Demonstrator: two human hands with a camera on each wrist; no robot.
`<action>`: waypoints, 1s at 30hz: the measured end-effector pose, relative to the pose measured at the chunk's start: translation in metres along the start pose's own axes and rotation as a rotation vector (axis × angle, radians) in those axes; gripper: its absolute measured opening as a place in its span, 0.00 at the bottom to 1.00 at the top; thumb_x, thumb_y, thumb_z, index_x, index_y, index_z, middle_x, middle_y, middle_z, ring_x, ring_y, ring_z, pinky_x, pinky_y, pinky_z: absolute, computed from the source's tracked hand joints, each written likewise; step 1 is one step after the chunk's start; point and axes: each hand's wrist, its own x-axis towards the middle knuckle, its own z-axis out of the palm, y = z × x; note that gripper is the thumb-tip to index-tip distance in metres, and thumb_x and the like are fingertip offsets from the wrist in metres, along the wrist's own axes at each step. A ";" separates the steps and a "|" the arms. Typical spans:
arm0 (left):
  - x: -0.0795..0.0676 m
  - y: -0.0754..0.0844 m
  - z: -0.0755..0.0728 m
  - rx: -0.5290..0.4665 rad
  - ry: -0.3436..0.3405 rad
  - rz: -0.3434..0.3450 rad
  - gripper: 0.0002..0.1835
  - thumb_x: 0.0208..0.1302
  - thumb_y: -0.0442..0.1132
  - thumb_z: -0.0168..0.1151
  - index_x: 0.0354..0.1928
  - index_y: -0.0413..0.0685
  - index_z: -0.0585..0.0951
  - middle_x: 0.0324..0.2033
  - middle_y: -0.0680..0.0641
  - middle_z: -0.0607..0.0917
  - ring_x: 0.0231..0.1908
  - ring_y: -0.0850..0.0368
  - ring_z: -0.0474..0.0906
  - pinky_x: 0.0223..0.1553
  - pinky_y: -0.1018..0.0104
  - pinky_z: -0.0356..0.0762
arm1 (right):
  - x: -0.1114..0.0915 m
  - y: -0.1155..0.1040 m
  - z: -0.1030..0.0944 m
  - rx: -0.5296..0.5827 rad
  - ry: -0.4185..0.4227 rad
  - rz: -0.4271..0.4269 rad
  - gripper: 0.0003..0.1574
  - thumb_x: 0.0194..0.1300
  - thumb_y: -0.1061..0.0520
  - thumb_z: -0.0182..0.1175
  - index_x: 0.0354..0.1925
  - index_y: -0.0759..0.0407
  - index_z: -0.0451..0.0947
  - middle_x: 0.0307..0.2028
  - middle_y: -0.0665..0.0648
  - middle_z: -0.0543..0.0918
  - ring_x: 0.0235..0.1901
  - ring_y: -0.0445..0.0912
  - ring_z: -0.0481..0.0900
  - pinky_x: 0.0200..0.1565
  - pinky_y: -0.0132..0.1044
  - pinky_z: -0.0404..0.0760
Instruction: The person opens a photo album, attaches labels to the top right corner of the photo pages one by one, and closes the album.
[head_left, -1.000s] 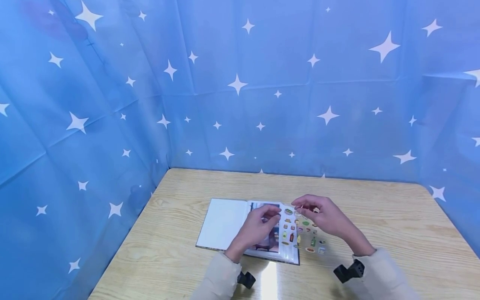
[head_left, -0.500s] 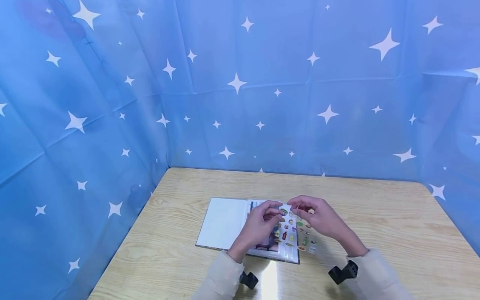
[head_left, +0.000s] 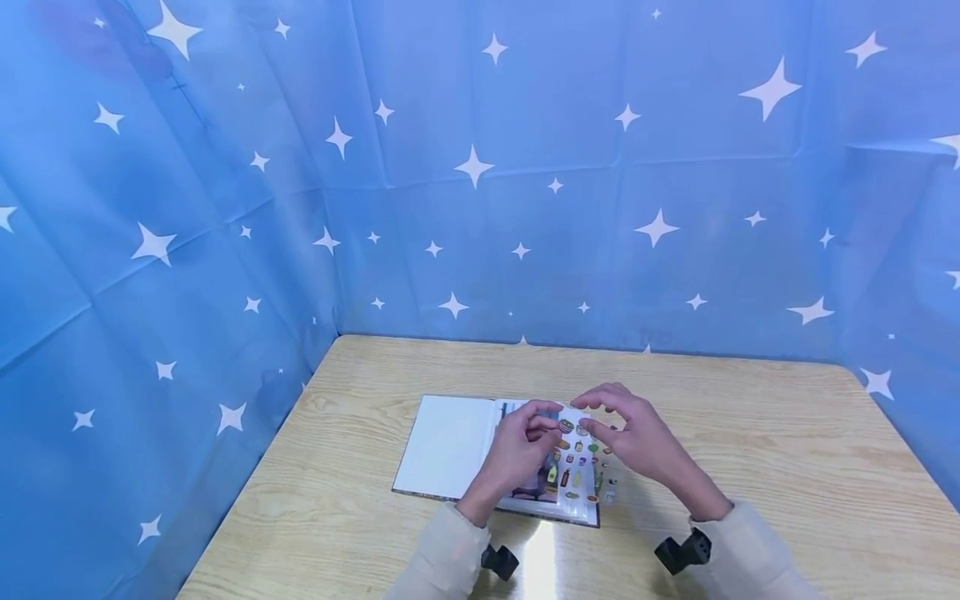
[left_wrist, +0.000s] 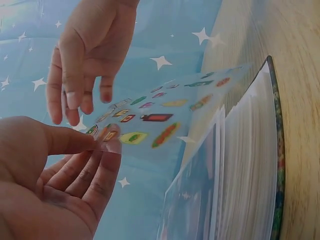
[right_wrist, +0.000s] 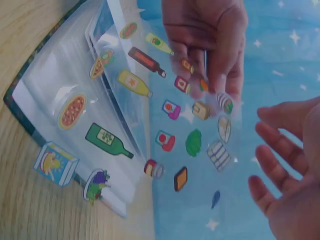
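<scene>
A see-through sticker sheet (left_wrist: 157, 118) printed with small food pictures, such as bottles and jars, is held up over an open photo album (head_left: 450, 446). My left hand (head_left: 513, 454) pinches the sheet's edge between thumb and fingers. In the right wrist view the sheet (right_wrist: 193, 142) overlaps the album's pages. My right hand (head_left: 637, 433) hovers at the sheet's far right corner, thumb and fingers spread apart with nothing between them. From the left wrist camera, the right hand (left_wrist: 95, 55) hangs just beyond the sheet with fingers loosely extended.
The album lies on a light wooden table (head_left: 750, 433), its white inner cover to the left and a picture page to the right. A blue star-printed curtain (head_left: 570, 208) surrounds the table's back and sides.
The sheet has shifted left over the album along with my right hand. My right thumb and fingers have come apart from the sheet; my left hand keeps its pinch.
</scene>
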 end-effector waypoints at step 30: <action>0.001 0.001 0.006 0.076 -0.017 0.059 0.15 0.70 0.35 0.60 0.57 0.49 0.80 0.38 0.45 0.90 0.37 0.66 0.84 0.39 0.73 0.81 | 0.000 0.000 0.014 -0.041 0.024 -0.108 0.19 0.54 0.68 0.71 0.45 0.55 0.85 0.41 0.47 0.87 0.42 0.42 0.83 0.45 0.47 0.82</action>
